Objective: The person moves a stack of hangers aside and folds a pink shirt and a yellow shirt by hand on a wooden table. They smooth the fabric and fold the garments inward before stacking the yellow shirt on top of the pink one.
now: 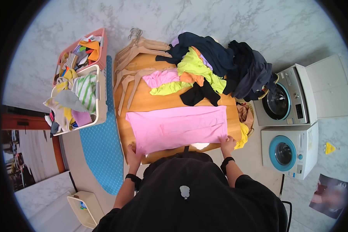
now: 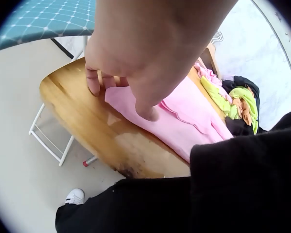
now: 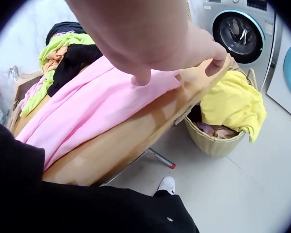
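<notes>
A pink garment (image 1: 178, 127) lies folded into a long strip across the table in front of me. My left hand (image 1: 133, 154) is at its near left corner. In the left wrist view, the thumb rests on the pink cloth (image 2: 184, 109), while the bent fingers reach down to the wood just past its end. At the near right corner is my right hand (image 1: 227, 145). Its thumb touches the cloth (image 3: 106, 99) in the right wrist view, with a fingertip apart from it beyond the cloth's end. The hand hides part of that end.
Wooden hangers (image 1: 137, 52) and a heap of clothes (image 1: 205, 58) cover the table's far side. Full laundry baskets (image 1: 100, 96) stand left by a blue ironing board (image 1: 100, 150). On the right are a wicker basket (image 3: 213, 145) with yellow cloth and two washing machines (image 1: 309, 143).
</notes>
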Action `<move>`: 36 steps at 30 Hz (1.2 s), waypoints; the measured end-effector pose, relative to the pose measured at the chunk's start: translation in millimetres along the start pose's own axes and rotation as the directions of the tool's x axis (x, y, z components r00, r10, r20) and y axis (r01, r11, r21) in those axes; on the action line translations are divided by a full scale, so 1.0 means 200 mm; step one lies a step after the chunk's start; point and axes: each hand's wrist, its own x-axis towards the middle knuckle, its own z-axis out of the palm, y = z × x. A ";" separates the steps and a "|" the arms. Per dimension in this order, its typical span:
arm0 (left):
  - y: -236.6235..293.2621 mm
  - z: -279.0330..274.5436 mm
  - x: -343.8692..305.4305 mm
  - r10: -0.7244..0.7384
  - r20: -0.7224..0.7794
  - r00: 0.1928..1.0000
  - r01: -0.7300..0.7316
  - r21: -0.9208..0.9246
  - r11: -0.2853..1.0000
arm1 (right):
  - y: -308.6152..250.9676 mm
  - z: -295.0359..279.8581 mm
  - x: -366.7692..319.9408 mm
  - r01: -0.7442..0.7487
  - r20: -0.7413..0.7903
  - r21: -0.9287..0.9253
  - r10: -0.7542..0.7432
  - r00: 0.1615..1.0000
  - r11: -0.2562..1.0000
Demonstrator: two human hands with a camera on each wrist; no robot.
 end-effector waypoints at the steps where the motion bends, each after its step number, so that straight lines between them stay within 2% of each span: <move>1: -0.03 0.01 -0.02 0.009 -0.020 1.000 -0.010 -0.023 1.000 | 0.05 0.05 -0.01 -0.014 0.018 0.040 0.014 1.000 0.999; 3: -0.12 0.04 -0.06 0.012 -0.034 0.999 -0.013 -0.045 0.999 | 0.17 0.14 -0.03 -0.031 0.040 0.071 0.029 0.999 0.997; 5: -0.20 0.05 -0.05 0.052 0.048 0.997 -0.049 -0.063 0.997 | 0.23 0.18 -0.03 -0.052 0.200 0.321 -0.014 0.980 0.946; 6: -0.22 0.06 -0.05 0.053 0.048 0.997 -0.050 -0.068 0.996 | 0.23 0.16 -0.04 -0.049 0.195 0.320 -0.015 0.981 0.946; 8: -0.24 0.05 -0.04 0.047 0.036 0.998 -0.045 -0.053 0.998 | 0.20 0.13 -0.06 0.041 0.096 0.321 -0.075 0.992 0.946; 9: -0.28 0.06 -0.03 0.047 0.037 0.998 -0.045 -0.055 0.997 | 0.22 0.15 -0.05 0.042 0.095 0.319 -0.076 0.993 0.947; 11: -0.36 0.07 0.00 -0.061 0.021 0.998 0.064 -0.219 0.974 | 0.28 0.22 -0.01 0.144 -0.077 0.393 -0.123 0.989 0.908; 12: -0.36 0.08 -0.01 -0.060 0.022 0.998 0.064 -0.220 0.973 | 0.30 0.21 0.01 0.143 -0.078 0.392 -0.122 0.989 0.909; 13: -0.36 0.08 -0.01 -0.106 0.031 0.994 0.111 -0.308 0.945 | 0.31 0.20 0.03 -0.133 0.126 0.503 0.080 0.989 0.854; 14: -0.36 0.08 -0.01 -0.152 0.044 0.987 0.157 -0.393 0.906 | 0.32 0.20 0.04 -0.407 0.345 0.546 0.247 0.906 0.732; 15: -0.38 0.09 0.00 -0.151 0.044 0.988 0.156 -0.390 0.908 | 0.33 0.18 0.06 -0.574 0.504 0.544 0.309 0.807 0.611; 16: -0.40 0.10 0.01 -0.191 0.096 0.977 0.214 -0.410 0.887 | 0.34 0.19 0.06 -0.578 0.507 0.543 0.312 0.804 0.609; 18: -0.46 0.14 0.04 -0.230 0.149 0.962 0.272 -0.426 0.863 | 0.34 0.22 0.10 -0.494 0.391 0.543 0.316 0.864 0.679; 20: -0.53 0.18 0.06 -0.072 -0.014 0.997 0.071 -0.080 0.994 | 0.30 0.22 0.09 -0.433 0.331 0.573 0.287 0.899 0.695; 21: -0.52 0.18 0.04 -0.078 -0.021 0.997 0.076 -0.085 0.993 | 0.27 0.22 0.09 -0.242 0.117 0.425 0.212 0.970 0.872; 22: -0.51 0.15 0.02 -0.064 -0.012 0.998 0.064 -0.050 0.997 | 0.22 0.22 0.08 -0.058 -0.080 0.216 0.077 0.994 0.975; 23: -0.49 0.12 0.01 -0.046 -0.006 0.999 0.046 -0.013 0.999 | 0.09 0.06 0.00 -0.133 0.079 0.166 0.121 0.990 0.977; 24: -0.47 0.10 0.00 -0.043 -0.019 0.999 0.043 -0.013 0.999 | 0.02 0.03 -0.04 -0.126 0.080 0.177 0.113 0.990 0.976; 26: -0.42 0.07 -0.05 -0.041 -0.013 0.999 0.041 0.010 0.999 | -0.01 0.01 -0.09 0.052 0.139 0.050 -0.059 0.989 0.997; 27: -0.39 0.05 -0.06 -0.054 -0.001 0.999 0.054 0.024 0.998 | -0.03 0.01 -0.09 -0.026 0.213 0.013 0.023 0.977 1.000; 28: -0.35 0.05 -0.08 -0.053 -0.012 0.999 0.053 0.023 0.998 | -0.05 0.01 -0.08 -0.019 0.212 0.022 0.014 0.977 1.000; 30: -0.26 0.07 -0.10 0.046 -0.265 0.963 0.059 0.377 0.924 | -0.08 -0.02 -0.06 -0.182 0.298 -0.062 0.192 0.935 0.981; 31: -0.22 0.08 -0.07 0.055 -0.269 0.962 0.054 0.381 0.923 | -0.10 -0.06 -0.06 -0.173 0.313 -0.060 0.183 0.932 0.983; 33: -0.13 0.12 0.01 0.351 -0.218 0.911 -0.321 0.163 0.933 | -0.07 -0.04 -0.03 -0.133 0.323 -0.034 0.137 0.937 0.991; 34: -0.07 0.13 0.03 0.355 -0.213 0.910 -0.325 0.164 0.931 | -0.05 -0.03 -0.01 -0.087 0.328 -0.016 0.088 0.941 0.996; 35: 0.00 0.15 0.05 0.308 -0.002 0.951 -0.308 -0.022 0.951 | -0.03 -0.01 0.00 -0.093 0.326 -0.016 0.093 0.941 0.996; 36: 0.07 0.18 0.07 0.284 0.216 0.934 -0.242 -0.199 0.950 | -0.02 0.02 0.01 -0.065 0.324 -0.017 0.067 0.944 0.998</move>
